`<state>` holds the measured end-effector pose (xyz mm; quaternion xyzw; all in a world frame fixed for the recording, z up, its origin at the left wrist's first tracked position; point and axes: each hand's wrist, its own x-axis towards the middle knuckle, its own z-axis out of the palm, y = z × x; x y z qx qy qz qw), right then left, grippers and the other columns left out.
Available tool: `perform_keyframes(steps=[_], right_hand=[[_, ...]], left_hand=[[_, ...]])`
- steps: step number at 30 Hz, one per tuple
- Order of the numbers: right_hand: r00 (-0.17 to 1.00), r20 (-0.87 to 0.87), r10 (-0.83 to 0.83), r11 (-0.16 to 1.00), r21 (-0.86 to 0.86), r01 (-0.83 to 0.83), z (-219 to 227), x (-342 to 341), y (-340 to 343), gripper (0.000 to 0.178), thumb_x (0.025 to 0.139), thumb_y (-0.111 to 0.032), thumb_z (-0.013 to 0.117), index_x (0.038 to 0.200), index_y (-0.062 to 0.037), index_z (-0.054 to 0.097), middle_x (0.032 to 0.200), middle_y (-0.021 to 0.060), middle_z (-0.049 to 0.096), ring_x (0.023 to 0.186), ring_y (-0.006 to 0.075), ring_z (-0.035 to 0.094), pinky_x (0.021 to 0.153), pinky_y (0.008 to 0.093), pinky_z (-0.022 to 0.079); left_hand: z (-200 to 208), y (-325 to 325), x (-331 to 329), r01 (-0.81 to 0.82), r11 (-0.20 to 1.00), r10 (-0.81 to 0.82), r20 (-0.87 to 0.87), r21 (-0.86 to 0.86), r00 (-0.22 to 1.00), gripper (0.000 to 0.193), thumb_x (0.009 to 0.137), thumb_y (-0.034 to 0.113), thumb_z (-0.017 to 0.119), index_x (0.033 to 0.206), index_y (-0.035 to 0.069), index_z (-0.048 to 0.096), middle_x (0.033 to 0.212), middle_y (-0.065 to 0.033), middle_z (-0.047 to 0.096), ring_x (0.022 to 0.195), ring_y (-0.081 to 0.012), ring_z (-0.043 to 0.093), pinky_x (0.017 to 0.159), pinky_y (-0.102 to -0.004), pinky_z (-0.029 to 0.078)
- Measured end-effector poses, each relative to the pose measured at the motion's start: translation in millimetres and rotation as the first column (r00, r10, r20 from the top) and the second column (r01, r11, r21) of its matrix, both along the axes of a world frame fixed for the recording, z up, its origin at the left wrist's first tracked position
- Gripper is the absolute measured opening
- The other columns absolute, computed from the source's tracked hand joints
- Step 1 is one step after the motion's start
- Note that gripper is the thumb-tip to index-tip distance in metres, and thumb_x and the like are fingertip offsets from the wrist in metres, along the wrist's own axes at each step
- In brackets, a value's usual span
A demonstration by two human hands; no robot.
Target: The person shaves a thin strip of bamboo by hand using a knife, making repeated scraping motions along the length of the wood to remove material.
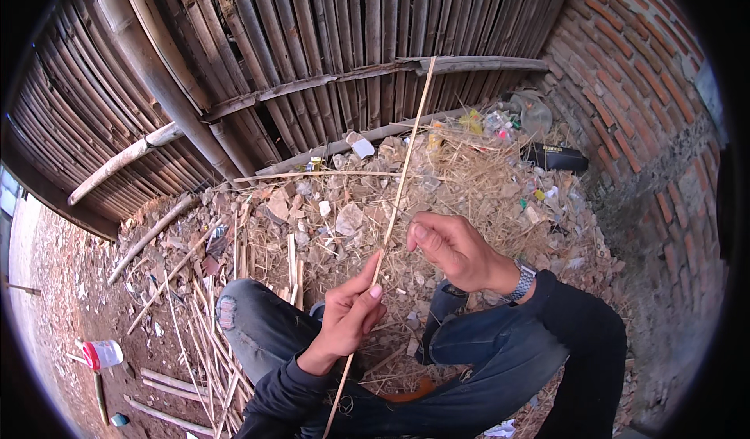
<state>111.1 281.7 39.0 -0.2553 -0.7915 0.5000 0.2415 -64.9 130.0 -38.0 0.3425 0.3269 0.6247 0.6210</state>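
Note:
My left hand grips a long, thin, pale bamboo strip between thumb and fingers. The strip slants up and away, its far tip reaching in front of the bamboo wall and its lower end passing down between my legs. To the right of the strip, my right hand is closed, fingers curled and thumb on top, with a metal-banded watch on the wrist. Whatever those fingers hold, if anything, is hidden. A small gap seems to separate them from the strip.
Cut bamboo strips lie in a heap left of my knee. A bamboo wall stands ahead, a brick wall at the right. Rubble, straw and litter cover the ground, with a black box and a red-and-white container.

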Motion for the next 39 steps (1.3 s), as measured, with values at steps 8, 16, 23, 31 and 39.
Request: perform_keyframes(steps=[8, 16, 23, 31, 39], right_hand=[[0.97, 0.044, -0.238, 0.958, 0.176, 0.227, 10.5, -3.6, 1.1, 0.046, 0.11, -0.031, 0.048, 0.082, 0.0006, 0.064, 0.055, 0.0108, 0.052, 0.048, 0.0213, 0.054, 0.051, 0.0393, 0.04], [0.991, 0.091, -0.094, 0.979, 0.188, 0.076, -0.5, -1.0, -15.9, 0.042, 0.109, -0.025, 0.05, 0.077, 0.0008, 0.06, 0.057, 0.0207, 0.051, 0.051, 0.0379, 0.054, 0.051, 0.0427, 0.041], [0.973, 0.106, -0.205, 0.964, 0.193, 0.182, 1.0, -1.2, -7.5, 0.046, 0.109, -0.027, 0.049, 0.075, 0.0022, 0.059, 0.053, 0.0186, 0.048, 0.043, 0.031, 0.045, 0.048, 0.0411, 0.038], [0.968, 0.08, 0.239, 0.632, -0.77, -0.092, 11.8, 10.1, -2.9, 0.055, 0.111, -0.045, 0.042, 0.08, -0.0041, 0.059, 0.056, -0.0061, 0.041, 0.045, 0.0057, 0.037, 0.043, 0.0259, 0.031], [0.998, -0.066, -0.009, 0.909, -0.417, -0.019, 16.2, 11.1, 3.8, 0.041, 0.106, -0.039, 0.058, 0.095, -0.0008, 0.068, 0.059, -0.0065, 0.046, 0.047, 0.0034, 0.04, 0.045, 0.0241, 0.032]], left_hand=[[-2.3, -0.4, -1.0, 0.064, 0.998, -0.066, 0.075, 0.029, 0.995, 0.052, 0.109, 0.007, 0.048, 0.159, 0.005, 0.035, 0.061, 0.006, 0.037, 0.047, -0.004, 0.031, 0.049, -0.0241, 0.03], [5.3, -4.6, 2.7, 0.037, 0.999, -0.038, -0.014, -0.026, 0.999, 0.051, 0.108, 0.006, 0.049, 0.157, 0.002, 0.037, 0.061, 0.0082, 0.036, 0.049, -0.0026, 0.03, 0.048, -0.0244, 0.026], [7.6, 0.9, 4.2, 0.024, 0.999, -0.025, -0.029, -0.045, 0.999, 0.05, 0.108, 0.007, 0.051, 0.156, 0.002, 0.039, 0.063, 0.0084, 0.037, 0.05, -0.0025, 0.03, 0.05, -0.0246, 0.027], [6.8, -2.9, -4.2, 0.091, 0.996, -0.091, 0.047, -0.011, 0.995, 0.049, 0.107, 0.005, 0.051, 0.156, 0.001, 0.04, 0.061, 0.0084, 0.037, 0.051, -0.0017, 0.03, 0.049, -0.0239, 0.026], [3.8, 1.7, -1.8, 0.042, 0.999, -0.044, -0.087, -0.021, 0.995, 0.052, 0.106, 0.004, 0.055, 0.156, 0.001, 0.039, 0.065, 0.01, 0.039, 0.055, -0.0005, 0.031, 0.051, -0.022, 0.026]])
